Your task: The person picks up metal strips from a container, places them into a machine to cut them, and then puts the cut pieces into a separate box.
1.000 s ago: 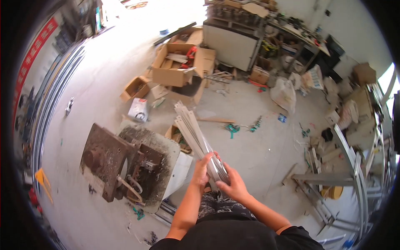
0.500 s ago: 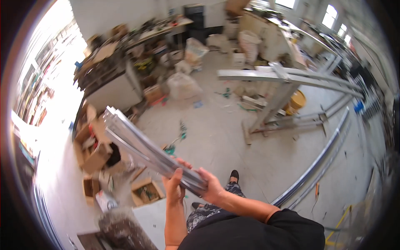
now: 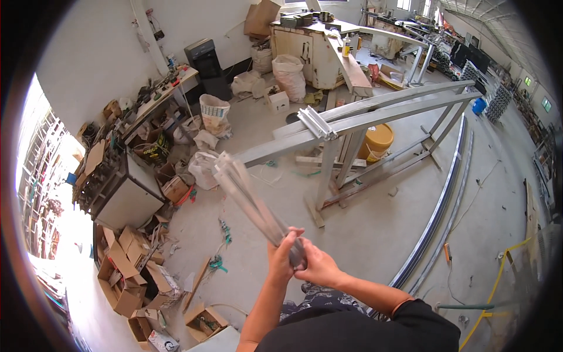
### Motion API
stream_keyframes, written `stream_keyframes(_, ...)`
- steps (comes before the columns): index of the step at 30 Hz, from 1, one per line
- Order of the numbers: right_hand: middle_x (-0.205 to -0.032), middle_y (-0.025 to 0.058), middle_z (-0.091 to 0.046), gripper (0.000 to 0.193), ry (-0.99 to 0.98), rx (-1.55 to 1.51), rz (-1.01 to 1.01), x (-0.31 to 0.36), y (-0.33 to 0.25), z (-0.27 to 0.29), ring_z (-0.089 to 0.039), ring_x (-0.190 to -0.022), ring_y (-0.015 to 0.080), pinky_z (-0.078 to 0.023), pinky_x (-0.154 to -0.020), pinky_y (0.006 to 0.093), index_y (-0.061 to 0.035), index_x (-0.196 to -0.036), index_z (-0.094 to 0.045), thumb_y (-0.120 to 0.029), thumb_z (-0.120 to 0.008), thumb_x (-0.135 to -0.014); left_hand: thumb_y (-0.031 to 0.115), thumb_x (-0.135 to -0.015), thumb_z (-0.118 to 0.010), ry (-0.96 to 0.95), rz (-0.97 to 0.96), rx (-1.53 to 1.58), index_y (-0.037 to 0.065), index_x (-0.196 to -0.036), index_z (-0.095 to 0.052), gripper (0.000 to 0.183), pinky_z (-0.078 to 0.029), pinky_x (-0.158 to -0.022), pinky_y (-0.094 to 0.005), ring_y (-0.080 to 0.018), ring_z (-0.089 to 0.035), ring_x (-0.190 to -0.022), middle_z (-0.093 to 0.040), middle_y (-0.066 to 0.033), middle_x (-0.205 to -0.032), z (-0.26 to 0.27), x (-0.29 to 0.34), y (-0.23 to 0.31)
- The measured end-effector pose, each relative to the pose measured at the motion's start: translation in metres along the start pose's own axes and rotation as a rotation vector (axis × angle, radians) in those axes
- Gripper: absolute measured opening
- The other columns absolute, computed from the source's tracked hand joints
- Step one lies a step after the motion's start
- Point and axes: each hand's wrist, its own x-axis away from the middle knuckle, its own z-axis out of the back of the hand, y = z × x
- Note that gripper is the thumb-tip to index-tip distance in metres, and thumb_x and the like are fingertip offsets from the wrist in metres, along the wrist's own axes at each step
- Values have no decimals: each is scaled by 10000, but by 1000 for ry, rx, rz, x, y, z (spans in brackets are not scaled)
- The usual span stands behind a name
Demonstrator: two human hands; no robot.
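Note:
Both my hands are closed round the near end of a bundle of silvery metal profiles (image 3: 251, 202). My left hand (image 3: 284, 253) wraps it from the left, thumb on top. My right hand (image 3: 318, 265) grips close beside it at the lower end. The bundle slants up and to the left, its far end blurred, in front of the left end of a metal sawhorse-like rack (image 3: 399, 111). On the rack's rails lies a short stack of similar metal profiles (image 3: 316, 123), apart from my hands.
Under the rack stands a yellow bucket (image 3: 378, 139). Long metal strips (image 3: 434, 217) lie on the floor at the right. Torn cardboard boxes (image 3: 126, 264) pile up at the left, near a cluttered workbench (image 3: 155, 100). White sacks (image 3: 288, 77) stand by a rusty cabinet (image 3: 305, 56).
My view has turned to the right. The bundle, still in both hands, now points more steeply upward and nearer the rack. The short stack on the rack shows more clearly.

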Motion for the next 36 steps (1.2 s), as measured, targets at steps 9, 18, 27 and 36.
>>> stream_keyframes(9,-849,91,-590,556,402,-470,-102,-70,54,104,-582,-721,162,-481,-626,299,8,-1116,-461,-127,-681,-623,228,-829,-648,-422,109,-270,-12,-1192,-432,485,-434,-862,-307,-171,-540,-988,-563,-98,-1078,-99,-130,-34)
stream_keyframes(18,-924,123,-615,523,538,-402,-239,-155,126,215,-610,-806,207,-500,-711,318,22,-1069,-503,-184,-725,-642,366,-886,-555,-607,365,-397,81,-1224,-473,449,-396,-900,-310,-132,-479,-1080,-506,-41,-1185,-102,-176,-18)
stream_keyframes(27,-1040,225,-604,644,424,207,-464,-230,151,260,-586,-1000,300,-453,-851,339,25,-1058,-522,-302,-733,-545,231,-888,-527,14,611,-117,74,-998,-573,198,-430,-889,-402,-217,-556,-1020,-612,-70,-1022,143,-127,-30)
stream_keyframes(36,-1033,182,-628,899,381,727,-549,-265,132,260,-621,-959,279,-497,-816,373,-38,-1316,-339,-364,-724,-572,187,-859,-523,422,607,117,45,-890,-576,154,-465,-795,-402,-253,-580,-935,-623,-102,-923,261,-58,-24)
